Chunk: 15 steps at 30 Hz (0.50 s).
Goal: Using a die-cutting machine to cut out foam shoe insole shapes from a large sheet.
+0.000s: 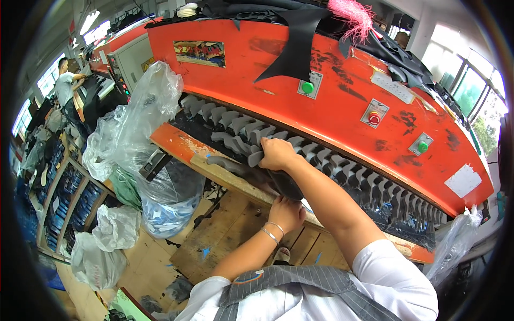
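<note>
Two rows of thin, curved grey pieces, insole-like in outline, stand on edge on a long dark bed point(187, 126) under a red machine. My right hand point(277, 154) reaches across to the nearer row, its fingers closed on a curved grey piece point(255, 158). Closer to my body, my left hand point(289, 213), with bracelets on its wrist, is closed at the lower end of a dark, curved insole-like piece point(286, 184). How its fingers sit is partly hidden. More curved grey pieces point(227, 165) lie along the wooden front ledge point(201, 161).
The red machine point(251, 59) carries green buttons point(307, 88) and a red button point(374, 118). Black sheets point(294, 43) drape over its top. Clear plastic bags point(144, 101) crowd the left, near a compartmented rack point(64, 187). Farther back stands another person point(65, 88).
</note>
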Available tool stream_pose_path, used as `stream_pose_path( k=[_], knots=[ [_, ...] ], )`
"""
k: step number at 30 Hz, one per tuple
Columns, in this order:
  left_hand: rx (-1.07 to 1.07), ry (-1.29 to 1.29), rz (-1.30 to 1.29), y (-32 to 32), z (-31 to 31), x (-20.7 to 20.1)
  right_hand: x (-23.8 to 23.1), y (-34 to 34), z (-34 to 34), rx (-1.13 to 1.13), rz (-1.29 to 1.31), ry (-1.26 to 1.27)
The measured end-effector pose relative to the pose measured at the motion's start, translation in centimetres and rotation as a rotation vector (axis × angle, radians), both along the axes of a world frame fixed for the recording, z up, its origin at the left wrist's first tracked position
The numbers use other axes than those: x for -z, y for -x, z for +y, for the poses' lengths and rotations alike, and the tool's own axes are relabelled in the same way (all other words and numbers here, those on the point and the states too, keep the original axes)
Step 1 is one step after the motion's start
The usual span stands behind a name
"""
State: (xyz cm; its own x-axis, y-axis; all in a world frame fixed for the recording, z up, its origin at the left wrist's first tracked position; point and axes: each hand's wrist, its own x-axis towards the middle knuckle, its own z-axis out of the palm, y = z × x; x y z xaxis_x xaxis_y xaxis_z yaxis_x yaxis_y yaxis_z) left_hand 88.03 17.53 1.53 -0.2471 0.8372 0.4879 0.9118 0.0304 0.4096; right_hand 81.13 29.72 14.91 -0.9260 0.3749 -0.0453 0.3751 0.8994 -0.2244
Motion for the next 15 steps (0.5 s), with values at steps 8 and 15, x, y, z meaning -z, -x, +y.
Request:
stream_pose_path(
  k=[8,15],
  knots=[
    [0.1,0.096,-0.082,-0.5,-4.3,-0.6,7.4,9.6,-1.0,-0.164,-0.185,0.475],
    [0.214,0.019,-0.151,0.9,-6.9,-2.2,5.2,11.1,-7.2,-0.17,-0.424,0.332]
  ],
)
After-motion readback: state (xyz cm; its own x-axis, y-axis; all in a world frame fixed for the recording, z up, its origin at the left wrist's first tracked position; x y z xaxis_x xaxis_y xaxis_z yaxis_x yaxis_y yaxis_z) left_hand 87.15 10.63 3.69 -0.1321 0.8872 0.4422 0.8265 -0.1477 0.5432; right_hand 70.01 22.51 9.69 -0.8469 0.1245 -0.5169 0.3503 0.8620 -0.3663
